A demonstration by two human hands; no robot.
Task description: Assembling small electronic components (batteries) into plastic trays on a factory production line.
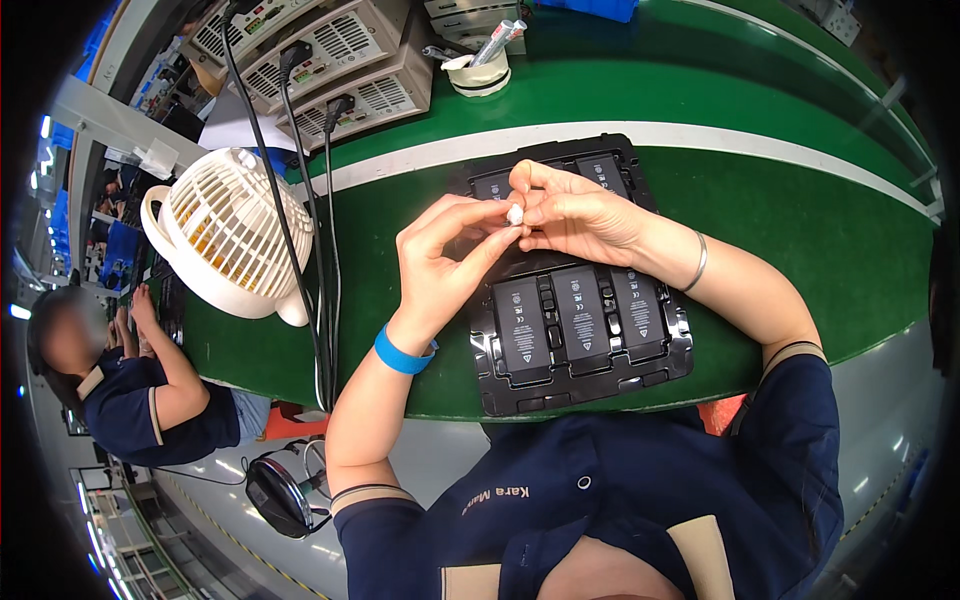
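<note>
White scrap [515,214] — pinched between the left hand [445,262] grip and right hand [575,213] grip — above the black battery tray [585,385], fan [228,232] at nine o'clock.

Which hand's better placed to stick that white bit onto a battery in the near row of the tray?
Probably right. The right hand pinches the small white piece from above; the left hand only steadies it. Near-row batteries lie just below.

Glossy black plastic tray [680,355]; matt green belt [800,230]; cream plastic fan [230,235].
</note>
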